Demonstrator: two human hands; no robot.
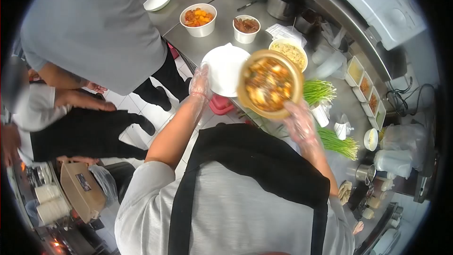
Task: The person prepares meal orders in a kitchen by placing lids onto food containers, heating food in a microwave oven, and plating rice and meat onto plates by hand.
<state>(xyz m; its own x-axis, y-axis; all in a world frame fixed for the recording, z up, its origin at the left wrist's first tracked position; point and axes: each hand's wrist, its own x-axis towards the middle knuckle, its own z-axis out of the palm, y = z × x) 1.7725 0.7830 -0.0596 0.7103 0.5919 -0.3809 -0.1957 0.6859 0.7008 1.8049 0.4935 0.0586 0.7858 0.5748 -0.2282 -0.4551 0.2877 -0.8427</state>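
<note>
My left hand [200, 82], in a clear plastic glove, grips the left edge of a white round plate [227, 68]. Its thumb and fingers partly hide that edge. Right of it, a tan clay pot [297, 78] is tilted toward me, full of chunky food in brown sauce [268, 85]. My gloved right hand [300, 122] has hold of the pot's lower right rim. The pot overlaps the plate's right edge in view; whether they touch, I cannot tell.
On the steel counter [188, 49] stand bowls of orange food [198, 19], brown food [246, 26] and rice [289, 53]. Green onions [320, 91] and condiment trays [363, 87] lie right. Two people stand left, one in a grey shirt [94, 28]. A red container [221, 105] sits below.
</note>
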